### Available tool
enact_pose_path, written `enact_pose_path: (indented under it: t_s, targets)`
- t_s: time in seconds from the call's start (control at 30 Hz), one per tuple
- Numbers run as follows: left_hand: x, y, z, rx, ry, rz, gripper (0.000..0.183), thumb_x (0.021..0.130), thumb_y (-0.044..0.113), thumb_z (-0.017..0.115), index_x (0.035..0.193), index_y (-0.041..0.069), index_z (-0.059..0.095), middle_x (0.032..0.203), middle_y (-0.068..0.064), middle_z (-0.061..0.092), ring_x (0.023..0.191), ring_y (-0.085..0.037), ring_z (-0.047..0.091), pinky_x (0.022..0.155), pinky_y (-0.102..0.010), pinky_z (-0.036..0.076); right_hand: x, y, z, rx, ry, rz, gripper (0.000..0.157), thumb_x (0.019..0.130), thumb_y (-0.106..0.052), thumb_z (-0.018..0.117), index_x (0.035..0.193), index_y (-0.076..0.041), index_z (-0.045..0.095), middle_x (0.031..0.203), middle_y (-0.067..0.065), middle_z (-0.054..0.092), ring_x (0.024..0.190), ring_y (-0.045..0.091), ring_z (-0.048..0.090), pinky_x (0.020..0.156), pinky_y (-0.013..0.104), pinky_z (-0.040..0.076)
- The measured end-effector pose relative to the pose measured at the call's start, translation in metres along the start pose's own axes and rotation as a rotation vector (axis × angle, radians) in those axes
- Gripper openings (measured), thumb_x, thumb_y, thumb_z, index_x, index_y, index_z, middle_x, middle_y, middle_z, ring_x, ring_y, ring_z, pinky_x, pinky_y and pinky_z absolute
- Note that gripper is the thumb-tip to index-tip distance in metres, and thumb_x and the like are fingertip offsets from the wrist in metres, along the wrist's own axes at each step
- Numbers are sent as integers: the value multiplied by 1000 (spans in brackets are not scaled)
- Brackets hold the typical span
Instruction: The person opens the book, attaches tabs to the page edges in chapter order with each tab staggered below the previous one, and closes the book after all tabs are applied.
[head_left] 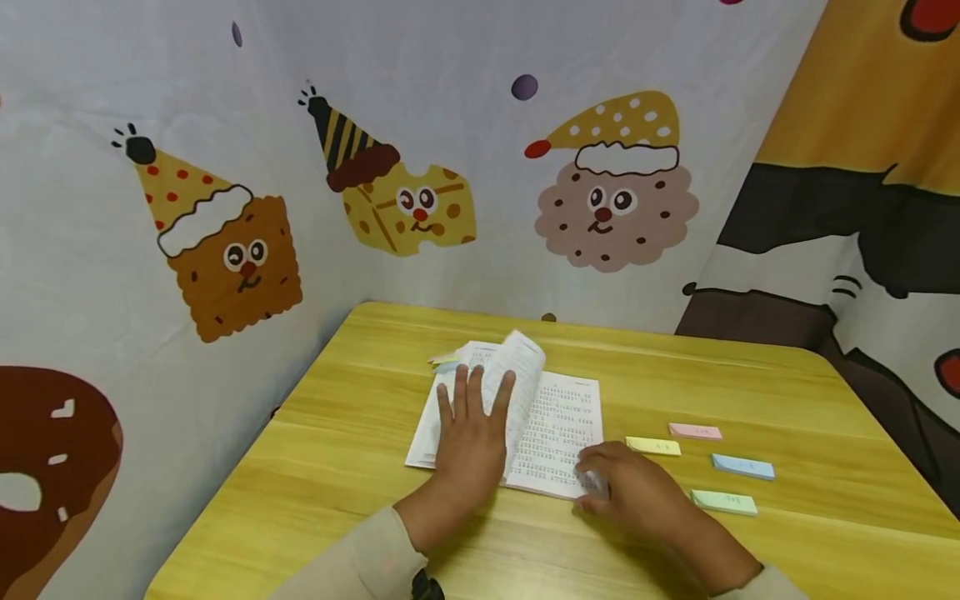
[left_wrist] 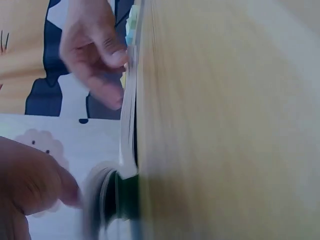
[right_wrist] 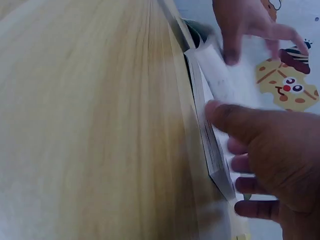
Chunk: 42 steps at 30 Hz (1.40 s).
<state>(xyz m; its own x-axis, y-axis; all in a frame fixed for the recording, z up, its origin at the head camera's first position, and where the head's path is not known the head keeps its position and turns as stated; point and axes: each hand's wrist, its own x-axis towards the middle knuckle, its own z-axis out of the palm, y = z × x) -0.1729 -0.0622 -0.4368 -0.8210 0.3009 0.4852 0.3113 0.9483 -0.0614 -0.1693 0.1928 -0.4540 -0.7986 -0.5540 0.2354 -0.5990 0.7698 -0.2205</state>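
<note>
An open book (head_left: 558,417) with printed rows of small characters lies on the table. My left hand (head_left: 472,433), fingers spread and fairly straight, lies over the left-hand pages, where a loose leaf (head_left: 525,358) stands curled up beside the forefinger. At the lower right corner of the book is my right hand (head_left: 626,487), thumb and fingers bent but apart, with a whitish page corner showing between them. In the right wrist view the right thumb (right_wrist: 222,115) is right at the page edges. Coloured paper tabs (head_left: 447,366) stick out at the book's upper left.
To the right of the book lie paper strips: yellow (head_left: 652,447), pink (head_left: 695,432), blue (head_left: 742,467) and green (head_left: 723,502). The wooden table (head_left: 337,467) reaches back to a cartoon-printed cloth (head_left: 420,67). A dark band sits at the left wrist.
</note>
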Motion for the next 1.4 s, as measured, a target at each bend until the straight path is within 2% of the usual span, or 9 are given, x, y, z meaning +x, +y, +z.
enact_pose_path:
  t_s: [0.1,0.3,0.57,0.77,0.9,1.0,1.1,1.2,1.4]
  targets:
    - [0,0,-3,10,-115,136,67,79,11,72,139,24,44,147,-12,31,139,-37,13,108,-54,10,-1,3,1,-4,-65,-4,36,72,-46,77,101,-23,72,115,-9,59,109,12,53,89,34,45]
    - [-5,6,-4,-85,-254,305,13,89,19,60,99,19,68,105,5,62,115,-19,51,101,-36,35,2,4,-4,38,-76,-61,21,82,-34,70,97,-21,74,112,-6,62,107,12,54,89,35,45]
    - [-6,9,-3,-86,-310,264,44,76,60,65,99,23,69,97,3,53,100,-17,43,92,-39,36,4,2,-7,54,-101,-74,15,82,-25,68,94,-19,74,111,-6,62,108,13,54,89,36,45]
    - [-6,10,1,-96,-318,250,52,74,70,59,92,22,65,94,3,51,97,-18,43,87,-40,35,8,-3,-7,19,235,-208,8,83,-22,70,91,-21,70,110,-9,59,105,9,53,77,28,49]
    - [-4,10,4,-133,-189,142,58,83,55,60,119,9,55,96,-2,58,93,-19,51,81,-38,41,11,-6,-9,23,472,-284,25,82,-29,72,103,-16,66,114,-2,57,103,15,55,70,29,50]
    - [-1,6,4,-107,-12,18,75,84,32,65,144,4,28,112,-14,57,105,-28,53,85,-42,44,10,-6,-10,35,379,-188,34,82,-42,70,107,-19,65,112,-5,57,100,12,56,68,29,51]
    - [2,1,-1,1,18,-12,92,80,18,69,151,16,11,139,-25,34,130,-41,30,101,-55,29,7,-5,-9,46,111,-72,35,78,-47,72,103,-23,67,112,-10,58,103,9,54,78,31,50]
    - [2,0,-4,62,-107,149,78,82,14,69,148,24,27,150,-16,24,139,-38,11,107,-55,12,4,-1,-5,50,-58,-34,28,76,-44,75,95,-24,71,111,-9,60,106,10,52,87,33,46]
    - [-2,4,-1,-103,-227,378,32,93,25,57,124,17,55,112,3,60,115,-17,50,104,-37,31,4,3,-3,48,-20,-68,10,83,-32,70,87,-24,73,102,-12,61,99,5,54,82,30,48]
